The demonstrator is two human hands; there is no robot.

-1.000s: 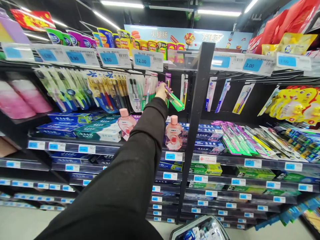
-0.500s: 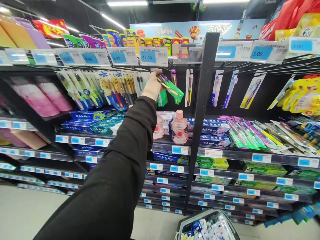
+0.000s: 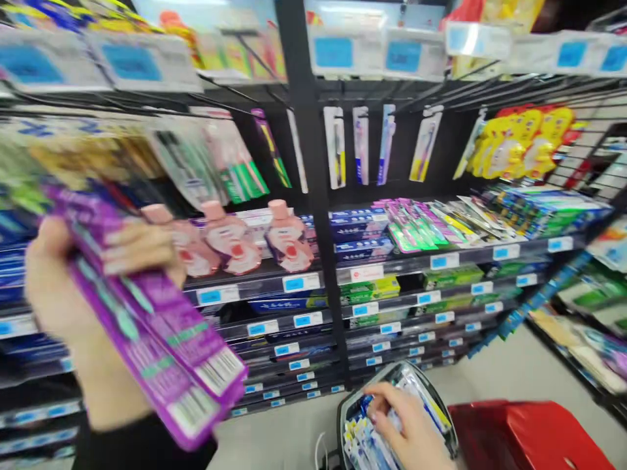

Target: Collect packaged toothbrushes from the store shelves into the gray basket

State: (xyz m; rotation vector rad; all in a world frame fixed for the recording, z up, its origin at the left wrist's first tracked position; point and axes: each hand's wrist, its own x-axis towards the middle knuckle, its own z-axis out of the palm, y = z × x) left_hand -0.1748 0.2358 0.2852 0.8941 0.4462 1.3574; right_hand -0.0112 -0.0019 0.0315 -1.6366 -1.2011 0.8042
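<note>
My left hand [image 3: 105, 261], in a black sleeve at the left of the head view, is closed around purple toothbrush packs [image 3: 161, 333]. At least two overlap, with barcodes at their lower ends and green brush parts showing through windows. Low in the view, my right hand [image 3: 409, 424] is over a dark-rimmed basket [image 3: 343, 408] filled with packaged toothbrushes [image 3: 365, 444]. Its thumb and forefinger are apart, with nothing visible between them; the other fingers are partly hidden. Behind my left hand, toothbrush packs [image 3: 240, 163] hang from hooks.
Pink mouthwash bottles [image 3: 289, 238] stand on the shelf beside toothpaste boxes [image 3: 360, 225]. Loose toothbrush packs [image 3: 416, 225] lie further right. A black upright post [image 3: 313, 196] divides the shelving. A red object [image 3: 529, 434] sits right of the basket.
My left hand has come back from the hooks toward me and down to the left, bringing the toothbrush packs. My right hand has come into view over the basket. The view has shifted right.
</note>
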